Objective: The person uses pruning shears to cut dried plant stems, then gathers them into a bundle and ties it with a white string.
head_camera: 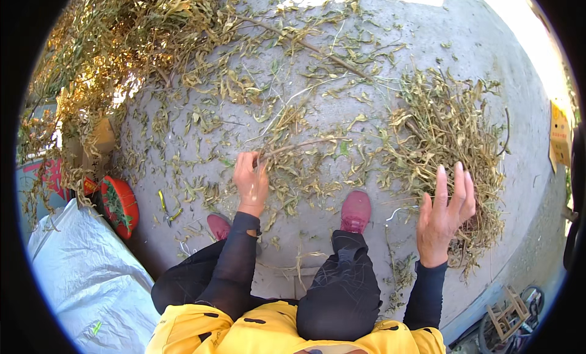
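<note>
My left hand (251, 182) grips the near end of a dry brown twig (302, 145) in front of my left shoe. The twig points away to the right, over withered leaves. On the right, my right hand (445, 214) is spread with fingers apart over the near side of a heap of dried leafy stalks (444, 125). It seems to hold nothing; whether it touches the heap I cannot tell. Scattered dry leaves (316, 184) cover the concrete floor (293, 239) between my hands.
A large mass of dried branches (151, 28) rises at the upper left, with a long bare stick (320, 51) reaching out from it. Yellow-handled pruning shears (168, 212) lie near a red basin (121, 207) holding green leaves. White sheeting (91, 271) spreads lower left; a cardboard box (559, 136) stands far right.
</note>
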Demonstrator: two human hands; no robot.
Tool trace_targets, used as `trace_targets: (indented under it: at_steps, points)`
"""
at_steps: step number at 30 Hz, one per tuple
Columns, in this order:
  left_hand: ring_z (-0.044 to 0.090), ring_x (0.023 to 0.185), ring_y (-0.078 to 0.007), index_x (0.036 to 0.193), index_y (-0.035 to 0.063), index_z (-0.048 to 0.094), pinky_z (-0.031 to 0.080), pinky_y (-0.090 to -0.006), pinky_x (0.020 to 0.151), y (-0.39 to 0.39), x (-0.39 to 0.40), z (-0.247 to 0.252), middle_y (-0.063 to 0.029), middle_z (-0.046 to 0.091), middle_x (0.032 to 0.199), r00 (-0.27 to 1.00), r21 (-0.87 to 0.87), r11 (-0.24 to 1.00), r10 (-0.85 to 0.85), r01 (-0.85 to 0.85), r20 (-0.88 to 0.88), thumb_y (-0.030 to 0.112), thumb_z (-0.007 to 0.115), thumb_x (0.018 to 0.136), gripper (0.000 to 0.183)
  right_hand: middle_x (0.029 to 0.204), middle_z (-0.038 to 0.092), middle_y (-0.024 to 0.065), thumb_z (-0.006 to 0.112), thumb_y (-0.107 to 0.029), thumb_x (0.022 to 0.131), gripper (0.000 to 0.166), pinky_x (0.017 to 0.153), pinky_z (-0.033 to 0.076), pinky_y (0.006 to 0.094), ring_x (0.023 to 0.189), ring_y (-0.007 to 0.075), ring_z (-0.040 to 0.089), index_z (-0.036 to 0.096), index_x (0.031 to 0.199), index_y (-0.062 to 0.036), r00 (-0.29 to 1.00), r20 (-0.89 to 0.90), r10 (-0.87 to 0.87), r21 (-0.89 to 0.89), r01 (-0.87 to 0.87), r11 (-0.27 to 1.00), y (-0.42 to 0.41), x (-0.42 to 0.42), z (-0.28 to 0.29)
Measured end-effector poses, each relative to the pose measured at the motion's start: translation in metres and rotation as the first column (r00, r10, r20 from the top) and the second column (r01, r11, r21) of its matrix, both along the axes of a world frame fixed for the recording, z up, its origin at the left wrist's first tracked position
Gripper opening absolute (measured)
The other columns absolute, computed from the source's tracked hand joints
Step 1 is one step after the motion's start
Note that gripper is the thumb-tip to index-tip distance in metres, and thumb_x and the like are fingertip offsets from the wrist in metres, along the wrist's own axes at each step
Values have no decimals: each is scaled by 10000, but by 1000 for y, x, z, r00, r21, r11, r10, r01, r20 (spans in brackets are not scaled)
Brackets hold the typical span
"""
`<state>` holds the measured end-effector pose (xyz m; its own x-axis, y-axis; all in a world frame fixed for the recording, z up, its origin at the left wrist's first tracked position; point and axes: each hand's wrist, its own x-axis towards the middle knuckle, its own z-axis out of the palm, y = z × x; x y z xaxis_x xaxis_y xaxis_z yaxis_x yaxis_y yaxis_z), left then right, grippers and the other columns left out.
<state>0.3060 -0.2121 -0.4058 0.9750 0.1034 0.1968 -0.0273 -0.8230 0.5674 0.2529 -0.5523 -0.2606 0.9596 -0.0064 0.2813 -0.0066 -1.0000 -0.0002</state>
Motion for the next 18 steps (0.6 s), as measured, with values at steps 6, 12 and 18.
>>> trace_targets:
  at_steps: [6, 12, 18]
  points:
    - [576, 671, -288, 1008, 45, 549, 474, -356, 617, -23, 0, -13, -115, 570, 790, 990, -250, 968, -12, -24, -142, 11, 625, 761, 261, 1267, 486, 167, 619, -3, 714, 537, 902, 380, 416, 1095, 318, 488, 516, 1240, -34, 967, -63, 248, 546, -175, 820, 25, 3, -40]
    - [607, 755, -249, 1196, 54, 520, 480, -316, 673, -38, -13, -13, -114, 589, 891, 941, -244, 950, -251, 195, -227, -13, 596, 800, 408, 1312, 446, 128, 580, -59, 766, 573, 916, 367, 430, 1150, 279, 459, 446, 1318, -138, 786, -37, 617, 470, -531, 705, 93, 36, -100]
    - [609, 944, -178, 1200, -14, 504, 493, -299, 848, -29, -29, -17, -92, 596, 1073, 810, -812, 568, -410, -133, -419, -67, 579, 796, 414, 959, 517, 44, 612, -159, 737, 457, 911, 349, 431, 1024, 207, 495, 548, 1188, -123, 722, -63, 689, 410, -611, 677, 124, 52, -156]
